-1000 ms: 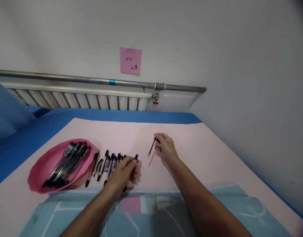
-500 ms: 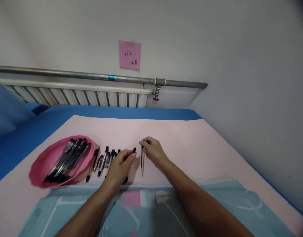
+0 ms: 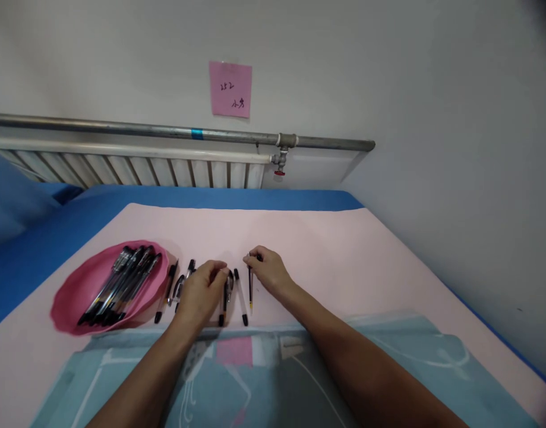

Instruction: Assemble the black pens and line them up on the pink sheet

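Observation:
My right hand [image 3: 269, 272] pinches the upper end of a pen refill [image 3: 250, 291], dark with a yellowish lower tip, which points down at the pink surface. My left hand [image 3: 204, 291] is open, palm down, over the row of pens, its thumb and forefinger apart beside a black pen cap with a clip [image 3: 229, 286]. Between the hands lies a clear pen barrel [image 3: 240, 297] with black ends. A dark pen part [image 3: 222, 309] lies by my left thumb. Left of that hand are a black-ended pen [image 3: 166, 294] and another cap [image 3: 178, 286]; the hand hides other pieces.
A pink scalloped bowl [image 3: 65, 303] at the left holds several black-capped pens [image 3: 121, 285]. Teal patterned cloth [image 3: 379, 368] covers the near edge. Behind the pink surface [image 3: 326, 255] runs a blue border [image 3: 237, 199], then a radiator [image 3: 183, 170] and a metal pipe [image 3: 134, 128].
My left hand has let go of the clear barrel, which now lies on the surface, and has moved left over the other pens. My right hand still pinches the refill, nearly in place.

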The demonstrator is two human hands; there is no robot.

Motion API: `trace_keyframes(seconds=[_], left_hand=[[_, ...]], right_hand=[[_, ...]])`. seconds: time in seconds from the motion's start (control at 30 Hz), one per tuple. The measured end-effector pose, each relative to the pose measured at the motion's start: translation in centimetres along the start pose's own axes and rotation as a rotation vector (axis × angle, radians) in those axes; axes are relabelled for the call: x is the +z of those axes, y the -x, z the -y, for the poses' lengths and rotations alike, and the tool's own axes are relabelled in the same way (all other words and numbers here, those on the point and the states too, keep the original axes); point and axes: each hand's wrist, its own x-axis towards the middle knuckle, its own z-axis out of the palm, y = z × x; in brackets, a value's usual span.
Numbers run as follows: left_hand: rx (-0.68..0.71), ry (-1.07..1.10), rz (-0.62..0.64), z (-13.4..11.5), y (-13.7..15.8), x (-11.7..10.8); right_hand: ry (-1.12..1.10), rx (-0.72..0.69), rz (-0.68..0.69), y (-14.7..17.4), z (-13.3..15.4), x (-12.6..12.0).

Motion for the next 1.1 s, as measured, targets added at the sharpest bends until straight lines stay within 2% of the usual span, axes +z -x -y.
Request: trace_keyframes(seconds=[0.1, 0.17, 0.3, 0.43, 0.63, 0.8, 0.9, 1.03, 1.1], left_hand=[[0.096, -0.134, -0.017, -0.2, 0.2, -0.8], [0.232, -0.217, 0.028, -0.4, 0.7, -0.4], [0.512, -0.373, 0.242, -0.6, 1.9, 1.8], [0.625, -0.505, 0.371, -0.5, 2.5, 3.5], [0.637, -0.503, 0.365, -0.2, 2.5, 4.0], [0.632, -0.467, 0.393, -0.7, 2.9, 3.9], [0.604, -0.402, 0.407, -0.9, 2.7, 3.0], [0.542, -0.368, 0.175, -0.4, 1.2, 0.3], [0.462, -0.394, 0.083, -0.1, 0.4, -1.3]], right_hand=[[0.037, 0.004, -0.002, -0.1, -0.1, 0.1], [0.049, 0.01, 0.006, -0.2, -0.1, 0.1], [0.086, 0.037, 0.048, -0.3, 0.1, 0.2], [0.159, 0.007, 0.049, -0.4, 0.3, 0.5], [0.186, 0.015, 0.036, -0.8, 0.3, 0.4], [0.228, 0.002, -0.045, -1.1, 0.3, -0.8], [0.28, -0.011, 0.033, -0.7, 0.5, -1.4], [0.333, -0.047, 0.162, 0.6, 1.0, -1.6], [0.388, -0.08, 0.248, 1.3, 1.4, -1.4]])
